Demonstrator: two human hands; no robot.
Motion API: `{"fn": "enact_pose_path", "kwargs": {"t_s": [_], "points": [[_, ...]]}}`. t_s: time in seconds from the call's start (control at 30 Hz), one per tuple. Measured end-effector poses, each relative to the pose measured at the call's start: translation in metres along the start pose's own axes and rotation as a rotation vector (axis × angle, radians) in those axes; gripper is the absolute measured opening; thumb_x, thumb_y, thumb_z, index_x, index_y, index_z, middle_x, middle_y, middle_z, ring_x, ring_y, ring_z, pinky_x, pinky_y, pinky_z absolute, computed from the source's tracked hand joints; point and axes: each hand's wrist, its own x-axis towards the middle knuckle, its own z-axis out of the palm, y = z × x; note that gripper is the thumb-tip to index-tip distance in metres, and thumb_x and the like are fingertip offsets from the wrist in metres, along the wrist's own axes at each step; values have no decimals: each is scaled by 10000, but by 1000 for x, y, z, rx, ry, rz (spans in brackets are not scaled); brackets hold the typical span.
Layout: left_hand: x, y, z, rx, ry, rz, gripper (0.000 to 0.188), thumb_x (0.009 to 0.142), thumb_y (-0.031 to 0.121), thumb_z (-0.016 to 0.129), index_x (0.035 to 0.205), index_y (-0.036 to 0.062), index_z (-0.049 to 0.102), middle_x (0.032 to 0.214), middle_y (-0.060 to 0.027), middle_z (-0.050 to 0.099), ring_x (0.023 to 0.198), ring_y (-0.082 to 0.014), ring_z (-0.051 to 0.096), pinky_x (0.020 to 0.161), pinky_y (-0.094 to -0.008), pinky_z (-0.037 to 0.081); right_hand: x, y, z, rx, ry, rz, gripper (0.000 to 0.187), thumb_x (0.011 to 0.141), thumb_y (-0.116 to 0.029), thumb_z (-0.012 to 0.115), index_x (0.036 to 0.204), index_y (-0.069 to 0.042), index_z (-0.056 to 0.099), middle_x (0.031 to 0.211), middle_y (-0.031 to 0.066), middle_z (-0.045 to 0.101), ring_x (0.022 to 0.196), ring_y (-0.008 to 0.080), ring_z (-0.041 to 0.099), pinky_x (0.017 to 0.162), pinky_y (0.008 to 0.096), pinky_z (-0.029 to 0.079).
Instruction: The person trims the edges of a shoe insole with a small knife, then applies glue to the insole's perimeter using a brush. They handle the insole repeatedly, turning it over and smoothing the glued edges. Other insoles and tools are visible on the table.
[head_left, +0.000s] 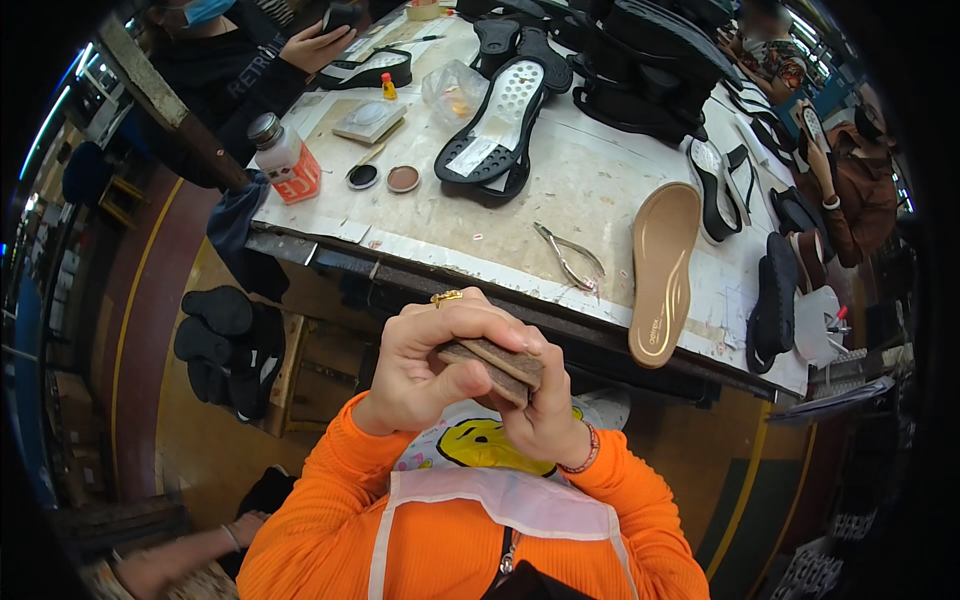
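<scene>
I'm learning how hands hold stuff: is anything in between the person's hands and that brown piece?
Nothing that I can see. The left hand and right hand are bare and touch the brown piece directly; what their fingers hide can't be checked.

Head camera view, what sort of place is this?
It looks like a shoe workshop or factory: several black shoe soles lie on the worktable, a tan insole overhangs its near edge, and pliers lie to the insole's left.
</scene>
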Motion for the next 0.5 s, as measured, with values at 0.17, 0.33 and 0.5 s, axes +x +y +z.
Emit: {"fn": "enact_pose_path", "kwargs": {"t_s": [0.17,0.33,0.5], "points": [[2,5,1,-104,-27,-108,619,846,534,642,1057,-48,651,934,-173,688,852,-224,603,747,-331,489,-4,5,-3,108,-11,64,630,650,142,629,1230,-43,467,1150,168,562,1038,355,572,895,393,458],[0,1,5,-205,-36,-46,599,745,355,804,1148,-47,615,1032,-132,687,934,-219,651,829,-290,498,-1,0,-13,-42,-132,85,494,836,76,589,1271,-9,371,1172,169,559,1062,257,604,852,339,522],[-2,-4,0,18,-55,40,607,624,334,882,1055,-2,619,972,-142,683,892,-218,654,803,-316,515,7,-9,-10,-95,-86,10,564,718,61,644,1235,-24,435,1128,163,561,1022,326,574,888,397,444]]}}
